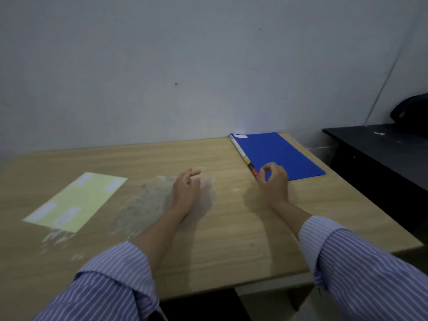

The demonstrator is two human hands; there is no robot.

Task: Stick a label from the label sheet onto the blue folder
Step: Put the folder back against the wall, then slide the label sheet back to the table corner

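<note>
Two hands over the wooden tabletop (231, 228), both sleeves striped and rolled back. Left hand (186, 187) hovers mid-table above a scuffed, whitish patch (148, 202); fingers (194, 173) loosely spread and pointing away, nothing in them. Right hand (273, 179) sits at the near-left corner of the blue folder (282, 154), thumb and forefinger curled into a small pinch right over the folder's edge; can't tell whether a label is held in the pinch, too small and blurred. Folder lies flat and closed at the far right of the tabletop, close to the wall (162, 66), spine toward the left with a white strip and yellow/red markings along it, plus a small white tag near its far-left corner. Label sheet (76, 201) is pale yellow, flat at the left side of the tabletop, well apart from the folder and from both hands; a few white labels show on it, two near the far end and two near the near end, rest of the sheet bare. Dark side table (379, 144) stands to the right, with a dark bag (412, 110) on it at the frame edge.
</note>
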